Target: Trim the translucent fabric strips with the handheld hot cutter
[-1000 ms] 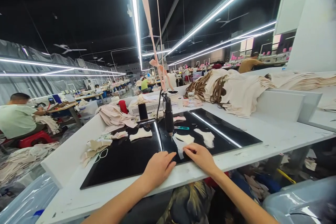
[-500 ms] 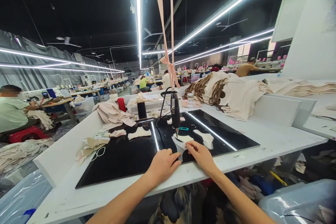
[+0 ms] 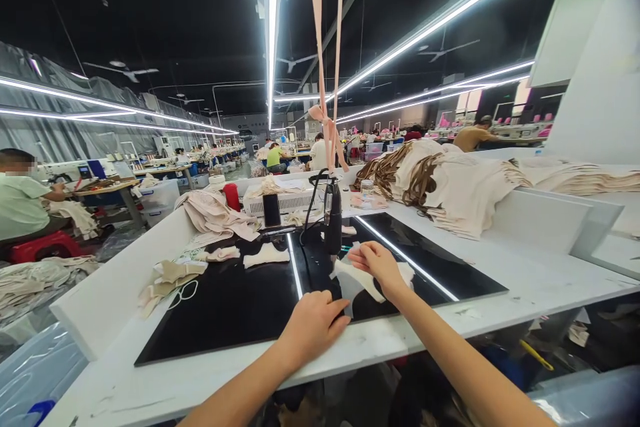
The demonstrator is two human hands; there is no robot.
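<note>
A cream fabric piece (image 3: 361, 277) with a sheer grey layer (image 3: 350, 290) lies on the glossy black board (image 3: 225, 310) in front of me. My left hand (image 3: 314, 321) rests at the board's near edge, thumb and forefinger apart, its fingertips at the edge of the grey layer. My right hand (image 3: 376, 265) is raised over the far right part of the piece, fingers pinched together; what they hold is too small to make out. A black handheld tool (image 3: 333, 223) hangs nose down just beyond the piece, its tip near the fabric. The turquoise item (image 3: 345, 249) is partly hidden behind my right hand.
Another cream piece (image 3: 267, 255) lies left on the board. Fabric scraps (image 3: 173, 273) and a white loop (image 3: 189, 290) are farther left. A large stack of cream fabric (image 3: 463, 197) stands back right. Peach straps (image 3: 327, 113) hang above the tool. A person (image 3: 23, 197) sits left.
My right hand has moved up and away from me, toward the turquoise item. The cream piece shows more of its surface and lies turned. My left hand stays nearly in place.
</note>
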